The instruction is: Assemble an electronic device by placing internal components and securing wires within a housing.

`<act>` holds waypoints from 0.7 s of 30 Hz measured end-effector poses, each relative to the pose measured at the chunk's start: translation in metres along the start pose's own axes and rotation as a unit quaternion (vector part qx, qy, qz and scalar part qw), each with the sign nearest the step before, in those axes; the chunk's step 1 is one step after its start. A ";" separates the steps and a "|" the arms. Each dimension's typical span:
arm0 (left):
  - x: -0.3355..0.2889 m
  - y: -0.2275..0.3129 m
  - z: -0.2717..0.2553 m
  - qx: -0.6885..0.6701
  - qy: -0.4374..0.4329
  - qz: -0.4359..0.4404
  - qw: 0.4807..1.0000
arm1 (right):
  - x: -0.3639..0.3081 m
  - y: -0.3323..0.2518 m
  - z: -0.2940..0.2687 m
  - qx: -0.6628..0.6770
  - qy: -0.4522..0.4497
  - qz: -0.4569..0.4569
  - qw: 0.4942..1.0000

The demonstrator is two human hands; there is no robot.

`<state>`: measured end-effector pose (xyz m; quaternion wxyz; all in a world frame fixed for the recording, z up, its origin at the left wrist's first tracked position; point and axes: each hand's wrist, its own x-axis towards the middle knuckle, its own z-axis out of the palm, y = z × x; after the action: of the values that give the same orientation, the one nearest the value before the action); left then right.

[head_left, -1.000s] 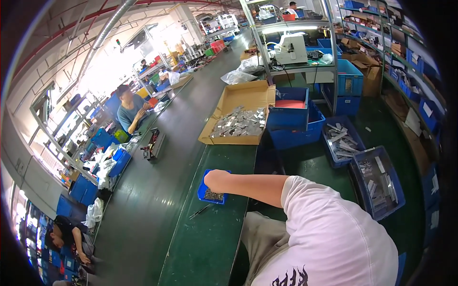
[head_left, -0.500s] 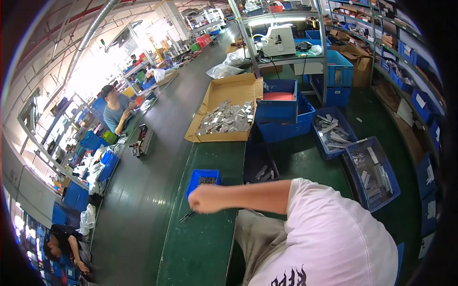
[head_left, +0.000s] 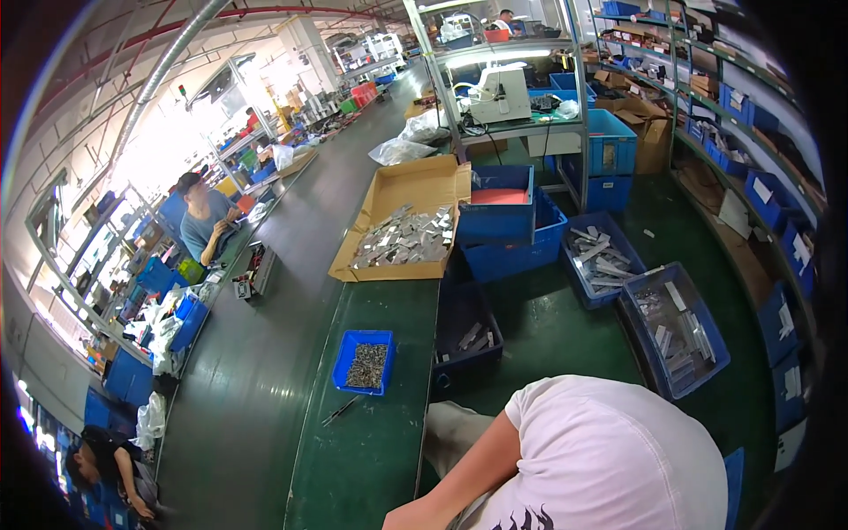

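My right forearm slants down from the white sleeve to the lower edge. Of my right hand, only the wrist end shows; the fingers are cut off, and so is anything they might hold. My left hand is out of view. On the green bench top stands a small blue bin filled with small metal pieces, likely screws. A thin dark tool like tweezers lies just in front of that bin, with no hand touching it.
Beyond the bin, an open cardboard box holds many flat metal pieces. Blue crates with metal parts stand on the floor at right. A dark conveyor belt runs along the left, with two people working across it.
My right hand has drawn back from beside the blue bin to the lower edge, uncovering the bin and the tweezer-like tool. The view has shifted slightly.
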<state>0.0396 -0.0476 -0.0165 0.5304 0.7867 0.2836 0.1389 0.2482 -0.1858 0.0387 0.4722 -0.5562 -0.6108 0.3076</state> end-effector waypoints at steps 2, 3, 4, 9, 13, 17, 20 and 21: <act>0.000 -0.018 0.002 -0.015 0.004 -0.016 1.000 | -0.001 0.001 0.005 0.014 0.012 0.003 1.000; 0.000 -0.024 0.003 -0.022 0.008 -0.025 0.999 | -0.001 0.001 0.008 0.015 0.023 0.005 1.000; 0.000 -0.029 0.005 -0.029 0.011 -0.033 0.999 | -0.001 0.001 0.010 0.016 0.033 0.007 0.999; 0.003 -0.003 0.000 -0.032 -0.008 -0.057 0.998 | 0.005 -0.002 0.012 0.000 0.026 0.021 0.999; -0.003 -0.016 -0.003 -0.089 0.003 -0.066 0.994 | 0.013 0.000 0.019 -0.027 0.006 0.006 1.000; 0.000 -0.040 0.004 -0.130 -0.001 -0.072 0.989 | 0.010 -0.002 0.020 -0.030 0.017 -0.007 0.999; 0.001 -0.053 0.005 -0.156 0.002 -0.067 0.986 | 0.011 -0.010 0.020 -0.059 0.006 0.007 0.998; 0.002 -0.057 0.003 -0.144 -0.007 -0.068 0.987 | 0.011 -0.015 0.018 -0.064 0.005 0.013 0.998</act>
<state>0.0252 -0.0327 -0.0702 0.6481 0.6823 0.3097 0.1363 0.2263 -0.1749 0.0476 0.4347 -0.5945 -0.6198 0.2710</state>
